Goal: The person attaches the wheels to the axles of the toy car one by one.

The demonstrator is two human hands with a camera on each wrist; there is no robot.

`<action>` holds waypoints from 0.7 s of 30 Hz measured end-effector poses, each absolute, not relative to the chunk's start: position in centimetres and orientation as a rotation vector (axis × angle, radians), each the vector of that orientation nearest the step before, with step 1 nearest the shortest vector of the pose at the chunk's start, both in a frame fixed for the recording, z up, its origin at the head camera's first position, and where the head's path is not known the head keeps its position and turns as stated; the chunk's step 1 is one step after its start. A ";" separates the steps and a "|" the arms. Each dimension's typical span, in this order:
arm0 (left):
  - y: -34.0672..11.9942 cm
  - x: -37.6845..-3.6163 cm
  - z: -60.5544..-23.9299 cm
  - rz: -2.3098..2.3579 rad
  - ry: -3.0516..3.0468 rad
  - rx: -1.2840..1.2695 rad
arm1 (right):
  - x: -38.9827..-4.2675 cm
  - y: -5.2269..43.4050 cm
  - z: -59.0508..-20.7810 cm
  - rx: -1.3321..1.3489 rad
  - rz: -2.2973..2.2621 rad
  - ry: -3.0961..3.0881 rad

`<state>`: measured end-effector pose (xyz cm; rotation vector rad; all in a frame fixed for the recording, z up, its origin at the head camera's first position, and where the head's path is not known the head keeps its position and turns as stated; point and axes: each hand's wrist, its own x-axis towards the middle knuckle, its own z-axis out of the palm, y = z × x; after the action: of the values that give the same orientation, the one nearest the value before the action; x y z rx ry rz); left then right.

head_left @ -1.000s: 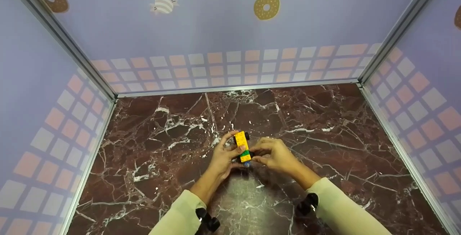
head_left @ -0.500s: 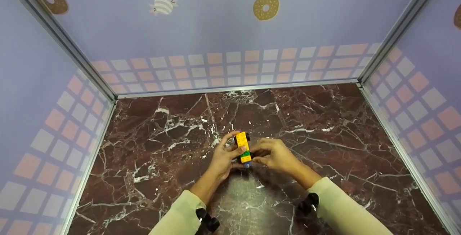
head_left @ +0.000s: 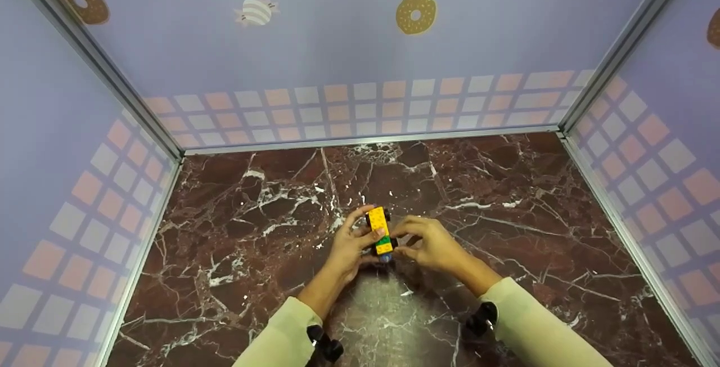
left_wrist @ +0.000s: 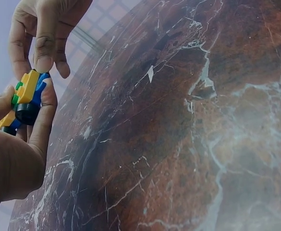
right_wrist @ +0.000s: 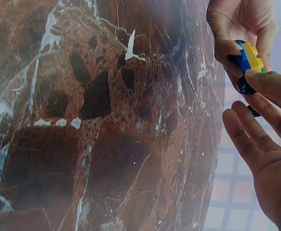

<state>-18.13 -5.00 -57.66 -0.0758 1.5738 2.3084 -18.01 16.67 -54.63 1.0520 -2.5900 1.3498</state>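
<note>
A small toy car of building bricks (head_left: 378, 218), yellow on top with a green piece across it, is held up in front of the body. Its blue base (right_wrist: 245, 57) and black wheels show in the wrist views. My left hand (head_left: 345, 247) grips the car from the left, thumb on top and fingers around its side and underneath. From the right, my right hand (head_left: 434, 244) pinches the car's near end by a black wheel, thumb and a finger right at it. The other fingers of that hand (right_wrist: 242, 137) stand apart from the car.
A dark red marbled tabletop (head_left: 270, 277) with white veins lies under the hands. Purple panels (head_left: 337, 46) with pink and white squares stand at the back and both sides, joined by metal rails. Black wrist cameras (head_left: 325, 344) sit at both sleeves.
</note>
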 end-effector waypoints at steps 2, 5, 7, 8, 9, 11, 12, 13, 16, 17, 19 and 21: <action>-4.9 -18.2 -57.7 2.317 1.561 -0.081 | -18.0 16.7 -54.6 1.038 1.359 -2.593; -4.8 -18.2 -57.7 2.324 1.557 -0.090 | -18.1 16.7 -54.6 1.023 1.290 -2.590; -4.8 -18.3 -57.7 2.323 1.564 -0.095 | -18.2 16.7 -54.6 1.009 1.215 -2.582; -4.8 -18.3 -57.7 2.322 1.568 -0.099 | -18.3 16.7 -54.6 1.002 1.171 -2.579; -4.8 -18.3 -57.7 2.322 1.570 -0.098 | -18.3 16.6 -54.6 0.987 1.131 -2.583; -4.7 -18.3 -57.7 2.319 1.574 -0.097 | -18.4 16.5 -54.6 0.952 1.088 -2.598; -4.7 -18.3 -57.7 2.318 1.576 -0.096 | -18.5 16.4 -54.6 0.938 1.078 -2.607; -4.7 -18.3 -57.7 2.315 1.581 -0.096 | -18.6 16.3 -54.6 0.926 1.073 -2.616; -4.7 -18.2 -57.6 2.309 1.589 -0.093 | -18.8 16.1 -54.7 0.904 1.076 -2.639; -4.6 -18.2 -57.6 2.308 1.592 -0.089 | -18.8 16.0 -54.8 0.901 1.076 -2.647; -4.6 -18.2 -57.6 2.308 1.596 -0.086 | -18.9 15.9 -54.9 0.896 1.073 -2.663; -4.5 -18.2 -57.6 2.308 1.597 -0.084 | -19.0 15.8 -55.1 0.896 1.060 -2.675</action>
<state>-18.21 -4.51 -57.58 -0.0836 1.5966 2.3082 -19.02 15.76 -55.07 0.8959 -2.6747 1.0602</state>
